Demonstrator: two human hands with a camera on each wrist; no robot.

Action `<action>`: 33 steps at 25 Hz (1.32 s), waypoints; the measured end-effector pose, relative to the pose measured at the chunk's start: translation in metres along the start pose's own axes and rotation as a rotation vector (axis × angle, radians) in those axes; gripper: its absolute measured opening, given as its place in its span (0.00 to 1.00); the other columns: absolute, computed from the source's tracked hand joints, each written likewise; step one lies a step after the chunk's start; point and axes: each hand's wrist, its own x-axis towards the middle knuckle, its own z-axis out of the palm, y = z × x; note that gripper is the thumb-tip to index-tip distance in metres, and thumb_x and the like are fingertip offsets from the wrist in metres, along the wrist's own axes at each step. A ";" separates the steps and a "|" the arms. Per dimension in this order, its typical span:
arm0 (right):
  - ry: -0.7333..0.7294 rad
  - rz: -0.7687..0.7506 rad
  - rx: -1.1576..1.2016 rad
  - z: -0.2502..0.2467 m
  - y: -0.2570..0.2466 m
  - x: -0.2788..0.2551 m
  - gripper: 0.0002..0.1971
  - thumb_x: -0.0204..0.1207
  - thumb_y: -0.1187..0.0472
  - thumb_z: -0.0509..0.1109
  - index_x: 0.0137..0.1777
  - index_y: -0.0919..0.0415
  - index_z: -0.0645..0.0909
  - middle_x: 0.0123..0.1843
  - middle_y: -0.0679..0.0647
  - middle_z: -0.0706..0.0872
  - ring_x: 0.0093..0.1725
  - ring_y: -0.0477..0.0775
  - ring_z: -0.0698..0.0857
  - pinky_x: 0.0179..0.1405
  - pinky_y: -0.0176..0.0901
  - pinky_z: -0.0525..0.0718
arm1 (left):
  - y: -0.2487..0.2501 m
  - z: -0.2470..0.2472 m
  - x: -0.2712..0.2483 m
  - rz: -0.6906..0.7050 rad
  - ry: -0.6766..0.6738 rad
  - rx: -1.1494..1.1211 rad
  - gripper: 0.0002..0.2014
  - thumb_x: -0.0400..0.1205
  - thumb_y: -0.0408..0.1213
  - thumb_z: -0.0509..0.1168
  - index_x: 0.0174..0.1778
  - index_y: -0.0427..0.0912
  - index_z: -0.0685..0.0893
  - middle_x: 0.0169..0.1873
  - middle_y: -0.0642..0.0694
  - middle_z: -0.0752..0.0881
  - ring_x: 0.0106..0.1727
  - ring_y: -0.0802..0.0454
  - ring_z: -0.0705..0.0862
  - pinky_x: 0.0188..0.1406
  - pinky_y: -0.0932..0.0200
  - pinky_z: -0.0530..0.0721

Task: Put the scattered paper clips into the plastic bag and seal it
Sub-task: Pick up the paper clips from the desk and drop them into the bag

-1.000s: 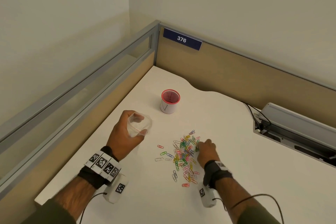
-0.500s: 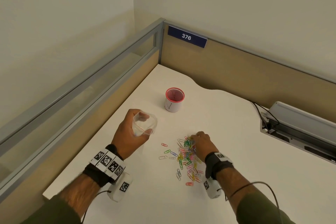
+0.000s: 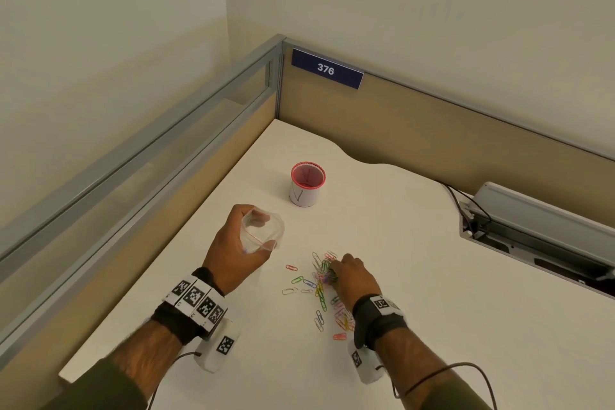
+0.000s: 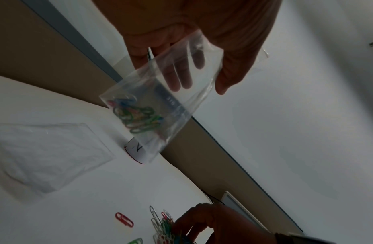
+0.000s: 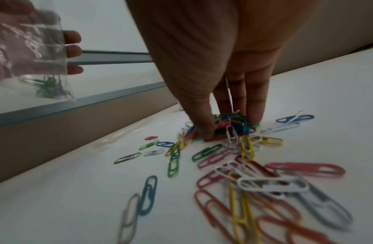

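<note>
Head view: the plastic bag [image 3: 263, 232] is held mouth-up above the desk [image 3: 399, 276] by the left hand [image 3: 233, 256]; left wrist: thin, limp film is pinched at its rim; right wrist: light, slippery paper clips [image 5: 233, 125] are bunched between right hand [image 5: 223, 66] fingers [image 5: 204, 132].

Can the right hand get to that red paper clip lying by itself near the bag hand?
Probably yes. The red paper clip lies alone on the bare desk, left of the pile, and nothing stands between it and the right hand, which is busy pinching a bunch of clips.
</note>
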 end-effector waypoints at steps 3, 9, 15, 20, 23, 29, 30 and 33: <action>0.054 0.014 -0.004 -0.005 -0.001 0.001 0.12 0.80 0.62 0.59 0.61 0.59 0.77 0.58 0.58 0.79 0.59 0.61 0.79 0.55 0.50 0.82 | 0.000 -0.002 0.002 0.001 0.003 -0.003 0.27 0.73 0.33 0.79 0.63 0.47 0.73 0.57 0.53 0.84 0.63 0.55 0.83 0.65 0.54 0.81; 0.120 0.136 0.135 -0.021 0.012 0.002 0.05 0.77 0.66 0.65 0.48 0.61 0.82 0.53 0.59 0.86 0.50 0.59 0.84 0.50 0.46 0.82 | -0.001 0.002 0.005 -0.017 0.000 -0.019 0.26 0.73 0.33 0.78 0.62 0.48 0.73 0.57 0.54 0.84 0.64 0.56 0.83 0.65 0.46 0.84; 0.258 0.230 0.527 -0.041 0.024 -0.012 0.04 0.70 0.64 0.77 0.38 0.63 0.85 0.41 0.56 0.91 0.43 0.56 0.87 0.47 0.48 0.87 | -0.002 0.013 0.010 -0.031 -0.015 -0.001 0.26 0.72 0.33 0.78 0.60 0.52 0.73 0.57 0.56 0.83 0.63 0.59 0.82 0.61 0.43 0.86; 0.369 0.184 0.902 -0.093 0.010 -0.032 0.04 0.67 0.68 0.80 0.38 0.66 0.87 0.37 0.54 0.92 0.40 0.58 0.91 0.41 0.45 0.89 | -0.001 0.019 0.014 -0.025 -0.035 0.011 0.26 0.72 0.34 0.78 0.59 0.53 0.73 0.56 0.56 0.83 0.63 0.58 0.82 0.63 0.44 0.85; 0.387 0.046 1.071 -0.132 -0.021 -0.046 0.04 0.68 0.69 0.79 0.40 0.67 0.88 0.39 0.56 0.93 0.40 0.57 0.92 0.43 0.43 0.91 | 0.001 0.023 0.016 -0.025 -0.056 0.013 0.26 0.72 0.35 0.78 0.59 0.53 0.72 0.56 0.57 0.82 0.63 0.59 0.82 0.64 0.46 0.84; 0.348 -0.165 0.868 -0.165 -0.093 -0.050 0.05 0.70 0.62 0.79 0.44 0.61 0.88 0.40 0.54 0.91 0.40 0.53 0.90 0.46 0.43 0.90 | 0.010 0.032 0.015 -0.004 -0.089 0.044 0.26 0.73 0.37 0.77 0.59 0.55 0.70 0.55 0.54 0.82 0.61 0.54 0.82 0.62 0.52 0.84; 0.347 -0.178 0.779 -0.164 -0.102 -0.049 0.05 0.71 0.60 0.79 0.45 0.60 0.88 0.41 0.53 0.90 0.41 0.52 0.89 0.46 0.42 0.89 | 0.011 0.033 0.015 -0.003 -0.095 0.049 0.26 0.74 0.37 0.77 0.60 0.57 0.69 0.55 0.53 0.82 0.60 0.53 0.83 0.61 0.53 0.84; 0.336 -0.200 0.649 -0.165 -0.116 -0.051 0.07 0.73 0.57 0.77 0.49 0.57 0.87 0.45 0.50 0.89 0.43 0.49 0.87 0.48 0.37 0.87 | 0.015 0.034 0.015 -0.018 -0.103 0.024 0.26 0.75 0.36 0.76 0.60 0.56 0.68 0.55 0.52 0.83 0.58 0.52 0.85 0.53 0.62 0.85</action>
